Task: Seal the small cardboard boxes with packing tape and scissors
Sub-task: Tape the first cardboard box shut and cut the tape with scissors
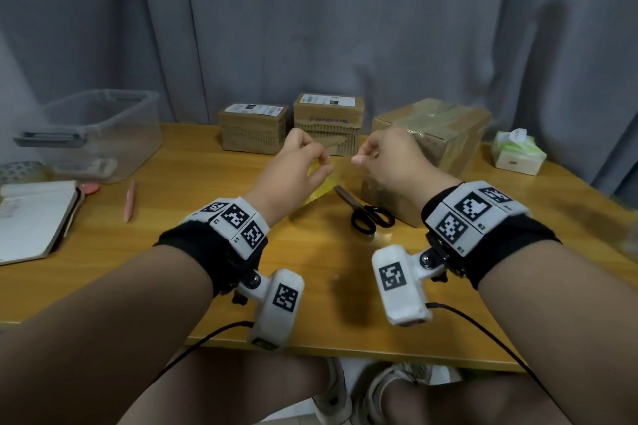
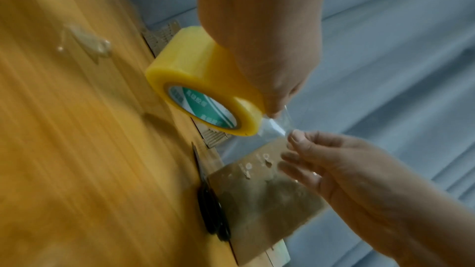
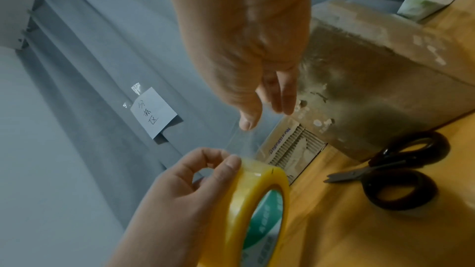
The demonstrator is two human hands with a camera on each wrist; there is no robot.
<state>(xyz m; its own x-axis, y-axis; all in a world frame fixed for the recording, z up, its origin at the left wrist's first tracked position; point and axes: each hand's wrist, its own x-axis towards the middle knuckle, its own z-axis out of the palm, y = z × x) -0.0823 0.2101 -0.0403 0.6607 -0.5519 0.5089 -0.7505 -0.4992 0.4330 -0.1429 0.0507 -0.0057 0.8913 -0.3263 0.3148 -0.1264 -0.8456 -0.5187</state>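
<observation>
The left hand [image 1: 293,166] is curled round the yellow tape roll [image 2: 205,88], held up above the table [image 1: 172,252] with its open core facing the near-right; the right hand [image 1: 390,162] pinches the loose end of the clear strip [image 2: 273,127] between thumb and forefinger, its other fingers loosely spread; the strip runs short and taut from left to right between the two hands, so its long axis lies across the scene; the box [image 1: 386,197] to be sealed sits on the table just below and slightly right of the right hand, so that hand is much the nearer to it; the scissors [image 1: 366,214] lie flat just left of that box, blades pointing to the far left, between the wrists; judging by this, more strip must be drawn rightwards over the box before cutting.
</observation>
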